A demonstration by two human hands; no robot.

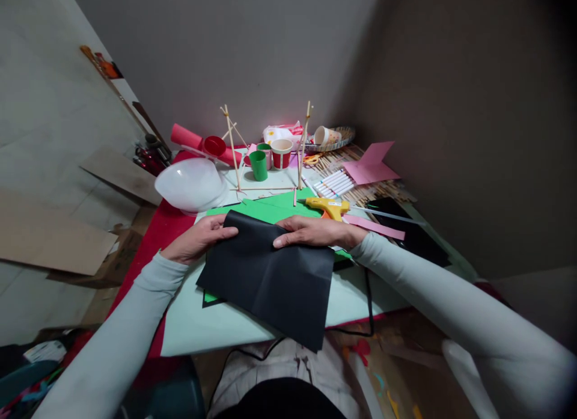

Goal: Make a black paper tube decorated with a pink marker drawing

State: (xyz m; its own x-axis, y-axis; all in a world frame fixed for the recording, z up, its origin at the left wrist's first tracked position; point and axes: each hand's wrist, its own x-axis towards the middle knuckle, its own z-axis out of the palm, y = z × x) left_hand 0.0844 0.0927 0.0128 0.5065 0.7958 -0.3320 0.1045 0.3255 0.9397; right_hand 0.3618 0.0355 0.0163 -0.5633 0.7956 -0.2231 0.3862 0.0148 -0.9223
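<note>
A creased sheet of black paper (274, 278) lies in front of me on the pale table top (360, 296), its near corner hanging over the front edge. My left hand (198, 238) holds the sheet's far left corner, fingers curled over the edge. My right hand (311, 231) lies flat on the far edge of the sheet, fingers stretched out and pressing down. A green paper sheet (270, 207) lies under and beyond the black one.
A yellow glue gun (331, 207) lies just beyond my right hand, its black cord trailing off the table. Behind stand a wooden stick frame (265, 148), a green cup (258, 165), a red-and-white cup (281, 153), a white bowl (192, 184), markers (336, 183) and pink paper (372, 163).
</note>
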